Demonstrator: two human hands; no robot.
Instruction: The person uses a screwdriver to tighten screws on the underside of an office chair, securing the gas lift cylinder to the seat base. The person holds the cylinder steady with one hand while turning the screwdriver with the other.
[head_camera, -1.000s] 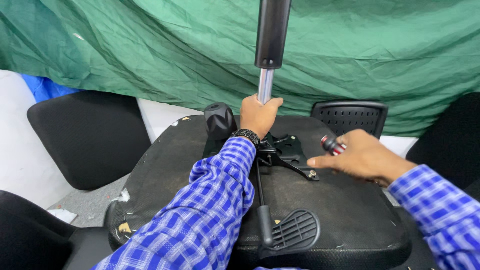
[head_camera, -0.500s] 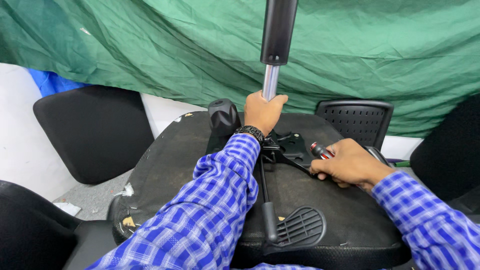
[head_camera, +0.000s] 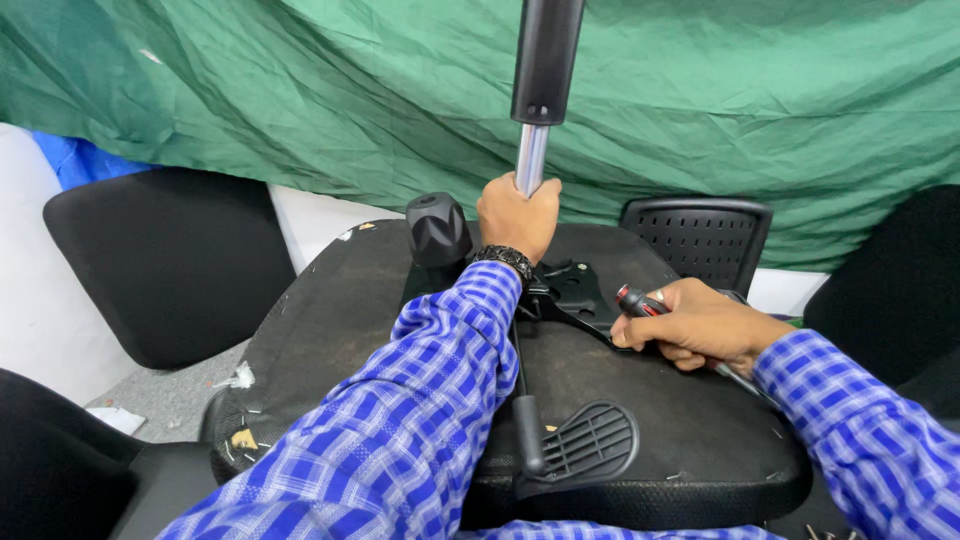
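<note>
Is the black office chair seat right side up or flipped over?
Flipped over. The black office chair seat shows its underside: black metal mechanism plate, lever paddle, and gas cylinder pointing upward, gripped by the left hand.

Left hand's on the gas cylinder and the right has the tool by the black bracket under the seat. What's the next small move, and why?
Probably bring the tool tip onto the bracket. The right hand grips its red-and-black handle beside the bracket's edge, and whether the tip is seated cannot be told. The left hand grips the chrome cylinder, holding it upright on the upturned seat, so the mechanism looks braced.
</note>
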